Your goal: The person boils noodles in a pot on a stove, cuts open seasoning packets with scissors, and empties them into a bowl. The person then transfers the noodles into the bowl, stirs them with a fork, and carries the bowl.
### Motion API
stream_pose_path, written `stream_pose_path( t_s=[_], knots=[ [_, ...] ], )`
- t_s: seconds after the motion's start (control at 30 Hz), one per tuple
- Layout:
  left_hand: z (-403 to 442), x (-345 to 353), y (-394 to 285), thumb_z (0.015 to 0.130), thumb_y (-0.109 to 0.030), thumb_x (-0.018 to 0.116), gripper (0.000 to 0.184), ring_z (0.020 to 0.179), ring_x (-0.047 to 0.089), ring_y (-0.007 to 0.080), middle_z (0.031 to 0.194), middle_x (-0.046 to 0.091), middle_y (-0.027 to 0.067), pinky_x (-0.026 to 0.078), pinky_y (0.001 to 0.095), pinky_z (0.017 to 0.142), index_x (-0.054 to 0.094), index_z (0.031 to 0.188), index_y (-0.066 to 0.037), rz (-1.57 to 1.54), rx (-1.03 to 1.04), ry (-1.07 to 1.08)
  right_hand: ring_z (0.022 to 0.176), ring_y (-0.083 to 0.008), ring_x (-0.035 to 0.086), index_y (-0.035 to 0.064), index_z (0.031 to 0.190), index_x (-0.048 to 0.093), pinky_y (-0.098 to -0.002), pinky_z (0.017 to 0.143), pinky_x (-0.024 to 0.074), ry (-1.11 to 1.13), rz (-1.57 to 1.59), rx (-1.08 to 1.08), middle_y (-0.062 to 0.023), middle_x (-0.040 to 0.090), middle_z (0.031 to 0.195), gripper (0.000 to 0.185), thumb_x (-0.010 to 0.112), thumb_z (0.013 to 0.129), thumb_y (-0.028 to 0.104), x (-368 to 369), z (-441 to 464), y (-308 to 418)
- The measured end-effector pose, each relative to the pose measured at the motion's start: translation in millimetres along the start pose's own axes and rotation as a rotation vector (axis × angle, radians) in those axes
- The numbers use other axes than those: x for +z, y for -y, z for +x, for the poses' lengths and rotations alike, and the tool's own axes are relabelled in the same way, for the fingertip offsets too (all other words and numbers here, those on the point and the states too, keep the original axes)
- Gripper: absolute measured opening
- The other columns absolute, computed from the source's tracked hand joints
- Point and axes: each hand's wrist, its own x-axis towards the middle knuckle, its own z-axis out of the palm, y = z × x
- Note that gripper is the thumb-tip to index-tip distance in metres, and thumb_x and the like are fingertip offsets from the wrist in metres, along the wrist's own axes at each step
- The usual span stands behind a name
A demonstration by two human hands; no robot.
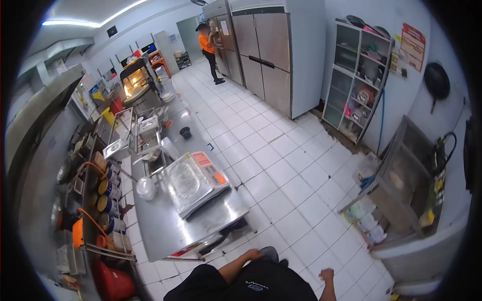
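My left hand (254, 254) hangs low in front of my black shirt (266, 283), beside a dark shoe (269, 253). Its fingers are too small and blurred to read. Off to the right, over the white floor tiles, my right hand (326, 274) has its fingers curled in, and nothing shows in it. Neither hand touches the steel table (216, 215) ahead on the left. On that table stand a weighing scale (188, 184) with an orange panel, a clear round container (146, 188) and a small black cup (186, 133).
A person in an orange shirt (204, 44) stands at the tall steel refrigerators (263, 55). At the right are a glass-door cabinet (356, 75) and a steel sink unit (401, 170). Paint-style buckets (108, 205) and a red bin (113, 281) line the left side.
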Motion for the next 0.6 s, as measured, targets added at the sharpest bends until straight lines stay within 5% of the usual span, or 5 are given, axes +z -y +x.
stream_pose_path(
  t_s=[0.03, 0.27, 0.33, 0.4, 0.6],
  knots=[
    [-20, -9, -6, 0.088, -0.057, 0.055, 0.057, 0.102, 0.064, 0.0398, 0.109, 0.068, 0.0203, 0.049, 0.0466, 0.091, 0.071, 0.104, -0.004, -0.374, -0.044, -0.231, 0.048, -0.0239, 0.064, -0.0030, 0.077, 0.065, -0.0366, 0.045, 0.0519, -0.268, 0.632, 0.363, -0.0129, 0.063, 0.059, 0.017, 0.066, 0.080, 0.013, -62, 45, 28],
    [111, -66, 24, 0.084, -0.053, 0.058, 0.057, 0.105, 0.064, 0.0400, 0.111, 0.068, 0.0224, 0.051, 0.0470, 0.090, 0.071, 0.102, -0.001, -0.274, -0.327, -0.109, 0.052, -0.0181, 0.064, 0.0015, 0.097, 0.060, -0.0312, 0.045, 0.0500, -0.663, 0.713, -0.046, -0.0107, 0.066, 0.067, 0.016, 0.053, 0.094, 0.015, -306, 274, 119],
    [149, -138, 7, 0.084, -0.052, 0.057, 0.057, 0.104, 0.064, 0.0393, 0.109, 0.068, 0.0232, 0.051, 0.0472, 0.090, 0.071, 0.102, 0.000, -0.358, -0.337, -0.168, 0.054, -0.0196, 0.064, 0.0034, 0.097, 0.062, -0.0331, 0.046, 0.0511, -0.359, 0.568, 0.127, -0.0111, 0.067, 0.077, 0.016, 0.055, 0.093, 0.017, -317, 308, 115],
    [189, -201, -18, 0.084, -0.047, 0.058, 0.051, 0.100, 0.066, 0.0386, 0.104, 0.069, 0.0238, 0.051, 0.0479, 0.089, 0.070, 0.100, 0.000, -0.587, -0.269, -0.351, 0.062, -0.0245, 0.068, 0.0007, 0.096, 0.067, -0.0348, 0.050, 0.0522, -0.405, -0.630, -0.358, -0.0119, 0.067, 0.073, 0.021, 0.058, 0.089, 0.018, -280, 345, 76],
    [283, -418, -38, 0.082, -0.030, 0.066, 0.031, 0.090, 0.067, 0.0356, 0.091, 0.070, 0.0182, 0.053, 0.0435, 0.081, 0.065, 0.096, -0.003, -0.636, -0.115, -0.758, 0.073, -0.0248, 0.069, 0.0061, 0.093, 0.071, -0.0395, 0.059, 0.0529, 0.123, -0.192, 0.169, -0.0102, 0.069, 0.082, 0.028, 0.060, 0.085, 0.031, -315, 401, 144]
  ],
)
